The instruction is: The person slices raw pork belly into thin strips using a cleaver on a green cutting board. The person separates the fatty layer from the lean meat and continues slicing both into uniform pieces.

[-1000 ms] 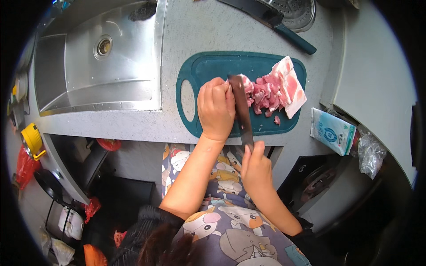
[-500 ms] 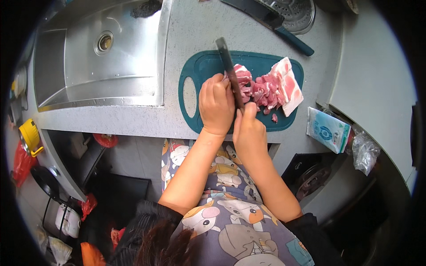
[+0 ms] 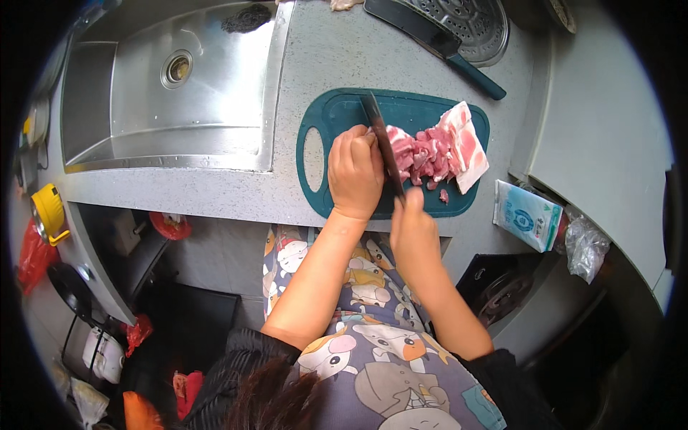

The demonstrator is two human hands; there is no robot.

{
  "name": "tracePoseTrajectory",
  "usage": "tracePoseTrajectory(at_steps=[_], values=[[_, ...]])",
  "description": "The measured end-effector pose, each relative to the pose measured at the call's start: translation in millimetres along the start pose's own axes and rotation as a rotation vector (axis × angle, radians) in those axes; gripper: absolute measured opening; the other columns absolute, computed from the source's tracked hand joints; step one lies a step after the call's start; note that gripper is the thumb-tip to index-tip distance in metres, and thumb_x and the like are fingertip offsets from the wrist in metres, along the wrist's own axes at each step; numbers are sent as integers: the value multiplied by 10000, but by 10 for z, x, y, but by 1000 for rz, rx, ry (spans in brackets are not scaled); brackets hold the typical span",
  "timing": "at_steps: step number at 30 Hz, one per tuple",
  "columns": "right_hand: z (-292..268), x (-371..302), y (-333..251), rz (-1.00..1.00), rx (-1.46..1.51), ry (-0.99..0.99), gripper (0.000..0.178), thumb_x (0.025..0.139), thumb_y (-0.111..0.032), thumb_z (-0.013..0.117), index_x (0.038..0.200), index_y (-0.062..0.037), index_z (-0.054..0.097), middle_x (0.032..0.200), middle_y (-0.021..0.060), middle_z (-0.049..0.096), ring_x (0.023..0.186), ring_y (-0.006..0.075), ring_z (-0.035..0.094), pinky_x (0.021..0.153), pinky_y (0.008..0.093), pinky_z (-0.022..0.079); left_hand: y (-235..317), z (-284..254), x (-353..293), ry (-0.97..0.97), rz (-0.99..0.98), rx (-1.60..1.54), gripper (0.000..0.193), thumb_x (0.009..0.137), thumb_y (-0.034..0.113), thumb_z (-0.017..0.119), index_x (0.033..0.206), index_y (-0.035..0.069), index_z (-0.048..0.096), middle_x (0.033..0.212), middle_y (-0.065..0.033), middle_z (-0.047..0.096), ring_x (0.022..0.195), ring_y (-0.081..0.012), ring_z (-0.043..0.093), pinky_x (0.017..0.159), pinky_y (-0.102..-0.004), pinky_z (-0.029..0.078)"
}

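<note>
A green cutting board point(image 3: 344, 102) with a handle slot at its left end lies on the counter. My right hand point(image 3: 416, 240) grips a kitchen knife point(image 3: 385, 147), its dark blade seen nearly edge-on and angled away to the upper left. Close against the blade's left side, my left hand point(image 3: 356, 172) has its fingers curled down onto a piece of meat mostly hidden under them. Cut pink meat pieces point(image 3: 428, 155) are heaped right of the blade. Beside them lies a fatty, pale slab of meat point(image 3: 467, 147), and one small scrap sits near the board's front edge.
A steel sink point(image 3: 190, 147) is set into the counter point(image 3: 215, 193) on the left. Beyond the board lie a cleaver point(image 3: 475, 75) and a perforated metal plate point(image 3: 476, 29). At the right, a blue-white packet point(image 3: 527, 215) and a clear plastic bag point(image 3: 585, 244) hang near the counter edge.
The knife has come nearer to me with my right hand, which is slightly farther right. My left hand keeps its curled hold beside the blade. The whole view has shifted a little.
</note>
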State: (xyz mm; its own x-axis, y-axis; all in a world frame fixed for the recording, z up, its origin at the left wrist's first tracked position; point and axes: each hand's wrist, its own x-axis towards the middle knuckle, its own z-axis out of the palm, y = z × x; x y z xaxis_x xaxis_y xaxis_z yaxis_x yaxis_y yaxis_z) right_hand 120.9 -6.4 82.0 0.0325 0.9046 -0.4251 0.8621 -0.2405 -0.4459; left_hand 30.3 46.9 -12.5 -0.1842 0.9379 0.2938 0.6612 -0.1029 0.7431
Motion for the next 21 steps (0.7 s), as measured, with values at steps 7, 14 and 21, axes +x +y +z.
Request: tracePoseTrajectory(at_steps=[7, 14, 21], values=[[42, 357, -155, -32, 90, 84, 150, 950, -81, 518, 989, -5, 395, 661, 288, 582, 642, 485, 584, 536, 545, 437, 27, -37, 24, -16, -24, -4, 138, 843, -21, 600, 951, 12, 522, 979, -171, 617, 869, -368, 579, 778, -439, 475], [-188, 193, 235, -14, 263, 116, 178, 958, -105, 522, 1059, 9, 429, 708, 242, 621, 678, 441, 624, 554, 472, 471, -10, -167, 4, -88, -126, -222, 228, 1001, 212, 479, 1083, 7, 532, 1074, -157, 614, 983, -315, 598, 884, -392, 460], [-262, -157, 101, 84, 497, 35, 138, 955, -78, 531, 1036, 3, 453, 666, 213, 579, 603, 418, 604, 500, 445, 435, -32, -697, 82, -215, -243, -196, 239, 1002, 139, 470, 1172, -22, 517, 1175, -161, 598, 1071, -240, 597, 937, -342, 461]])
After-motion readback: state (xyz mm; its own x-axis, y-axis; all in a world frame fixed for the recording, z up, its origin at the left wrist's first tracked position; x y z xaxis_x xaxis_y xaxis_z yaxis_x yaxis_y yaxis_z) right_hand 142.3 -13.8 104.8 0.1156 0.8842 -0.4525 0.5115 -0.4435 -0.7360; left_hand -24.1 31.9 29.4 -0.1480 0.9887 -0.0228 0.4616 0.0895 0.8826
